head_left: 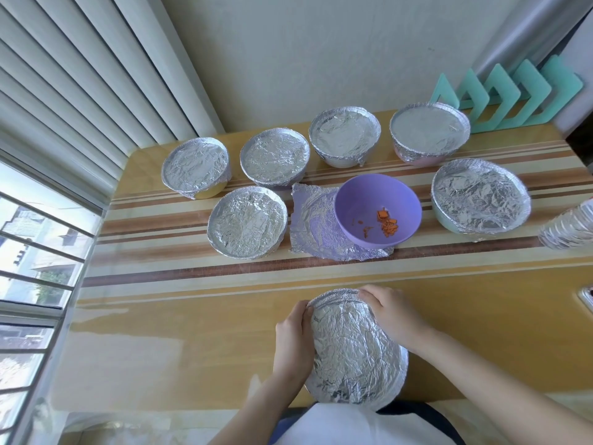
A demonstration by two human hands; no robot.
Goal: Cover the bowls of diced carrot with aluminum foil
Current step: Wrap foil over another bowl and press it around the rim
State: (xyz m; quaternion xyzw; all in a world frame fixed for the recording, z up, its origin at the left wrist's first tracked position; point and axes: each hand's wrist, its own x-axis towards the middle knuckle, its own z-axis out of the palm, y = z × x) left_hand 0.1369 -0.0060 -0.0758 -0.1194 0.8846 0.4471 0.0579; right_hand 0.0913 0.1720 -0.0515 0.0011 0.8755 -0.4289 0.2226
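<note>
Near bowl: at the table's near edge, foil-topped, held between both hands.
Left hand: curled round the left rim, pressing the foil in.
Right hand: fingers curled over the far right rim.
Purple bowl: uncovered, carrot inside, straight ahead and well apart; the right hand is nearer.
Loose foil: flat, left of the purple bowl and partly under it; the left hand is nearer.
Next, likely: finish crimping, then reach forward.

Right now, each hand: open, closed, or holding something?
Left hand: fingers curled round the left rim of the near foil-covered bowl, holding it.
Right hand: fingers curled over the same bowl's far rim, holding it.
</note>
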